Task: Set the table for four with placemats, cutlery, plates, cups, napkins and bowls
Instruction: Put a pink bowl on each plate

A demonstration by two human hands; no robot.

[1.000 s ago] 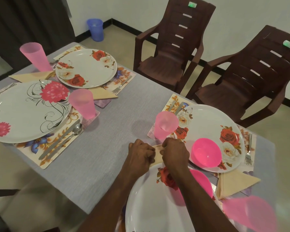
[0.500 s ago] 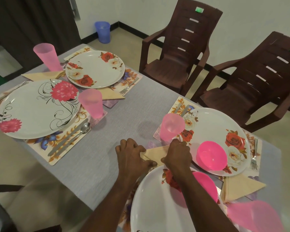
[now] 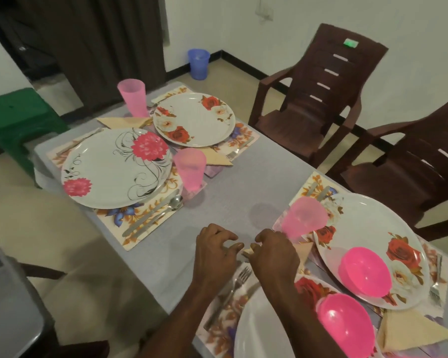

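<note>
Between my two hands lies a folded beige napkin (image 3: 302, 251), beside the pink cup (image 3: 304, 218) of the right setting. My right hand (image 3: 272, 254) lies over it and pinches its left tip. My left hand (image 3: 215, 250) hovers just left of that tip, fingers loosely curled and holding nothing. A fork (image 3: 239, 277) lies on the near floral placemat (image 3: 219, 332), below my hands. The near plate (image 3: 259, 332) carries a pink bowl (image 3: 345, 329). A second pink bowl (image 3: 364, 272) sits on the right rose plate (image 3: 367, 223).
Two more settings fill the far left: a pink-flower plate (image 3: 109, 171), a rose plate (image 3: 192, 120), and pink cups (image 3: 190, 167) (image 3: 131, 96). Another napkin (image 3: 409, 332) lies at the lower right. Brown chairs (image 3: 318, 94) (image 3: 424, 164) stand beyond the table; a green stool (image 3: 18, 117) stands left.
My left hand has lifted off the napkin and now hovers beside its tip. My right hand still holds the napkin. The view has swung left.
</note>
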